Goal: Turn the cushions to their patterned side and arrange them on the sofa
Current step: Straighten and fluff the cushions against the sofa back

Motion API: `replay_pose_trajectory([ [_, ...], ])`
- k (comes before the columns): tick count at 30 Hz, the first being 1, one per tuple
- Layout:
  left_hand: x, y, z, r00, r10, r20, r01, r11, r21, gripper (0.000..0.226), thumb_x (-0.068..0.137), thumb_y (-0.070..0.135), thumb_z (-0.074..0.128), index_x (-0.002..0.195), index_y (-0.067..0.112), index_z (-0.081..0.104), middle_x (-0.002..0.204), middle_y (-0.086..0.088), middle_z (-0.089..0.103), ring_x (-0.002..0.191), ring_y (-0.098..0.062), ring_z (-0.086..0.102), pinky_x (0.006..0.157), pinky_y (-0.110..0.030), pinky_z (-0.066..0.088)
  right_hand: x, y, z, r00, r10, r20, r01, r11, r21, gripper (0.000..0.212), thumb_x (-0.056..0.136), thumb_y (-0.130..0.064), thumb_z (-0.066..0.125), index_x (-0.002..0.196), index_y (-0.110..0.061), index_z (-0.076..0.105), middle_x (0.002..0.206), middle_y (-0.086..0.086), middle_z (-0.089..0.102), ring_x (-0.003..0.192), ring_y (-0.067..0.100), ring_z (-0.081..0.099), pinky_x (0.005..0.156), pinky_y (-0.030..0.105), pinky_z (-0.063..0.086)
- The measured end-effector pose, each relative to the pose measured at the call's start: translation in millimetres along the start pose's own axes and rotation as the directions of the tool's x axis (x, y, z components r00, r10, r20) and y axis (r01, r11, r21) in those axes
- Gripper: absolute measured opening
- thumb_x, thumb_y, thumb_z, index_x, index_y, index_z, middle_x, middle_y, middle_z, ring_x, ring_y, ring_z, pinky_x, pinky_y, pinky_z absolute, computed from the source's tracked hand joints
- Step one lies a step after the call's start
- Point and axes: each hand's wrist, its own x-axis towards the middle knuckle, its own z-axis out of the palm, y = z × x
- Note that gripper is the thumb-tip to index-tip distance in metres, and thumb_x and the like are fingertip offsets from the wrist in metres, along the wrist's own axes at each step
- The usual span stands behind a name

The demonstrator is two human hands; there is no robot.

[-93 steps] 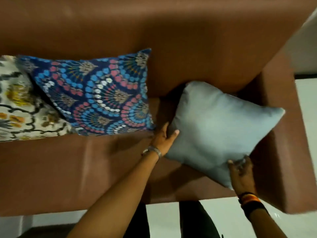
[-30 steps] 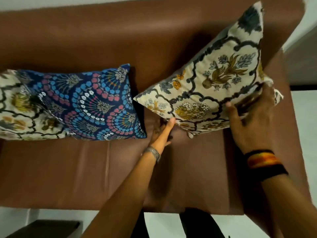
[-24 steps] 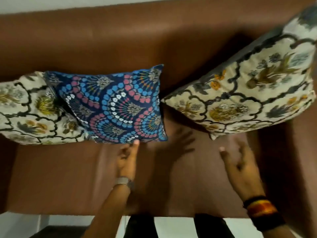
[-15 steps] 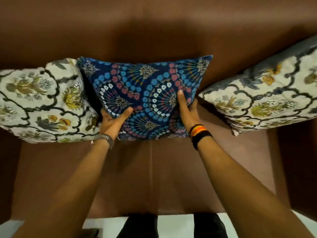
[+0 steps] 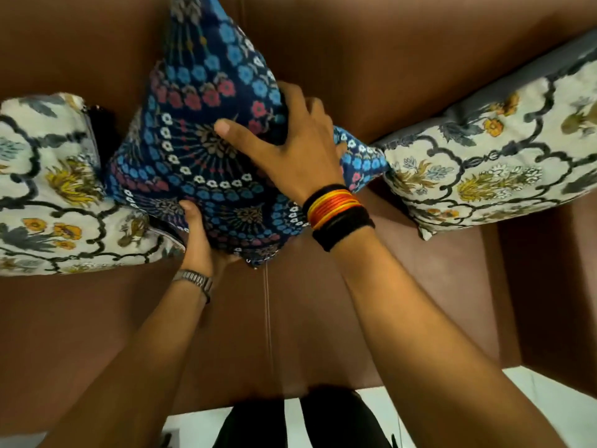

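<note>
Brown sofa fills pretty much the whole frame, seat and backrest both, with a strip of pale floor at the bottom edge. Over on the left edge there's a cream floral cushion lying on the seat, patterned side up. Right next to it, touching, is the blue cushion in the upper middle, tipped up on end so one corner pokes toward the top of the frame, pattern facing the camera. The left hand is tucked under its lower edge, fingers wrapped around the bottom and mostly hidden, with a metal watch on the wrist. The right hand is clamped on the cushion's right side, thumb spread across the front and fingers curled over the edge, and there's a stack of orange and black bands on that wrist. On the right side of the frame sits a second cream floral cushion, leaning against the backrest, its corner just touching the blue one.
</note>
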Motion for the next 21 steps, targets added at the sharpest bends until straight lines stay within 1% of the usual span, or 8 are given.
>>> replay_pose_trajectory([
  [3,1,-8,26,0.999,0.018,0.039,-0.018,1.000,-0.005,0.117,0.031,0.102,0.058,0.130,0.039,0.061,0.136,0.004,0.065,0.124,-0.026,0.064,0.099,-0.060,0.055,-1,19,-19,0.999,-0.038,-0.037,0.039,0.999,0.024,0.091,0.079,-0.080,0.070,0.153,-0.034,0.045,0.145,0.004,0.049,0.144,0.032,0.045,0.117,0.073,0.032],
  [5,0,-10,45,1.000,0.011,0.007,-0.011,1.000,-0.007,0.124,0.045,0.103,0.054,0.147,0.032,0.054,0.145,0.000,0.062,0.133,-0.031,0.061,0.103,-0.065,0.053,1,31,-35,0.997,-0.051,-0.052,0.054,0.997,0.056,0.091,0.078,-0.081,0.068,0.153,-0.035,0.045,0.144,0.001,0.048,0.142,0.030,0.049,0.118,0.070,0.035],
  [8,-1,-11,68,0.999,0.042,-0.014,-0.042,0.998,0.041,0.095,0.083,0.090,0.031,0.151,0.026,0.049,0.131,0.002,0.066,0.132,-0.029,0.062,0.106,-0.063,0.052,1,52,-55,0.995,-0.069,-0.065,0.072,0.996,0.049,0.093,0.079,-0.082,0.066,0.156,-0.036,0.042,0.147,-0.001,0.047,0.142,0.026,0.050,0.119,0.067,0.037],
  [11,3,-13,71,0.998,0.058,-0.008,-0.057,0.994,0.090,0.098,0.057,0.095,0.038,0.132,0.034,0.056,0.120,0.009,0.068,0.117,-0.020,0.067,0.105,-0.056,0.054,-7,63,-57,0.993,-0.094,-0.073,0.096,0.995,0.018,0.094,0.086,-0.076,0.066,0.162,-0.031,0.035,0.157,0.004,0.043,0.149,0.026,0.043,0.122,0.064,0.035],
  [15,4,-14,51,0.996,0.077,-0.033,-0.071,0.986,0.152,0.081,0.087,0.086,0.026,0.136,0.030,0.057,0.134,0.001,0.067,0.127,-0.026,0.064,0.105,-0.057,0.054,-23,72,-39,0.991,-0.093,-0.101,0.084,0.992,-0.089,0.097,0.092,-0.077,0.057,0.168,-0.026,0.025,0.172,0.008,0.030,0.162,0.031,0.024,0.127,0.072,0.016],
  [17,-2,-14,29,0.999,0.046,-0.026,-0.041,0.982,0.182,0.096,0.068,0.097,0.040,0.138,0.033,0.058,0.142,0.001,0.064,0.127,-0.024,0.063,0.106,-0.057,0.053,-37,79,-31,0.990,-0.074,-0.123,0.056,0.988,-0.145,0.098,0.094,-0.075,0.053,0.170,-0.022,0.021,0.177,0.012,0.022,0.166,0.034,0.015,0.128,0.072,0.012],
  [19,-8,-15,-6,0.999,0.018,-0.043,-0.011,0.989,0.149,0.124,0.050,0.098,0.060,0.155,0.036,0.044,0.158,0.003,0.051,0.140,-0.024,0.052,0.107,-0.055,0.053,-58,89,-24,0.985,-0.040,-0.166,0.004,0.977,-0.211,0.096,0.097,-0.071,0.053,0.169,-0.016,0.022,0.178,0.016,0.019,0.166,0.038,0.014,0.127,0.072,0.015],
  [21,-18,-13,-45,0.993,0.004,-0.116,0.013,0.990,0.144,0.118,0.057,0.088,0.071,0.159,0.036,0.039,0.162,0.003,0.047,0.143,-0.024,0.049,0.098,-0.044,0.058,-83,104,-14,0.978,0.044,-0.203,-0.091,0.970,-0.226,0.094,0.096,-0.065,0.055,0.169,-0.014,0.023,0.178,0.018,0.015,0.165,0.040,0.014,0.127,0.071,0.018],
])
